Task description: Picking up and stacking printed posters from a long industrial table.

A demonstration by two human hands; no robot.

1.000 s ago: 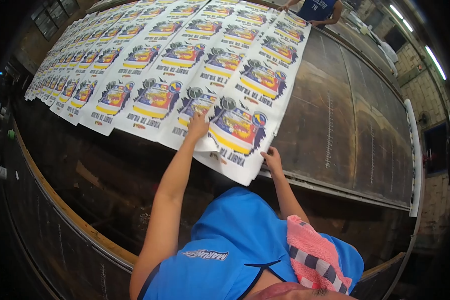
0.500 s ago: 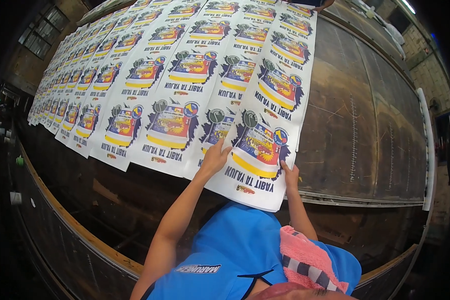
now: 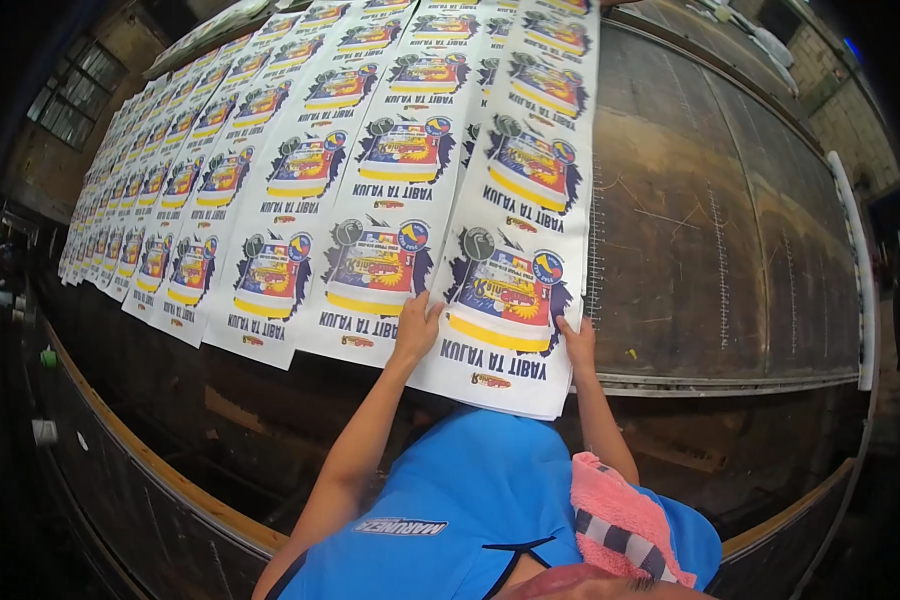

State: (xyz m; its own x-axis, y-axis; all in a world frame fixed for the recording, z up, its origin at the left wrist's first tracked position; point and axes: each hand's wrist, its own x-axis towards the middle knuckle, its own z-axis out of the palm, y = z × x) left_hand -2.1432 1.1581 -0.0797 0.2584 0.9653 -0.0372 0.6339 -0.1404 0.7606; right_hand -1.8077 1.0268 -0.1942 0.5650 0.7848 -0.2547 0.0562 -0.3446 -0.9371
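Observation:
A long white sheet point(image 3: 510, 360) printed with a repeated colourful emblem lies at the right end of a row of similar overlapping printed sheets point(image 3: 260, 200) on the big table. My left hand point(image 3: 415, 330) pinches the long sheet's left edge near its near end. My right hand point(image 3: 578, 342) grips the right edge at about the same height, thumb on top. The near end of the sheet reaches over the table's front edge, above my blue shirt.
The dark, stained metal tabletop point(image 3: 710, 240) stretches right to a pale rail point(image 3: 850, 290). A wooden-edged ledge point(image 3: 150, 450) curves along the lower left. A sliver of another person's hand point(image 3: 615, 5) shows at the top. A barred window point(image 3: 70, 90) is at the upper left.
The long sheet has shifted, its near end now flatter and hanging lower. My left hand moved down onto its edge. The co-worker has mostly left the view at the top.

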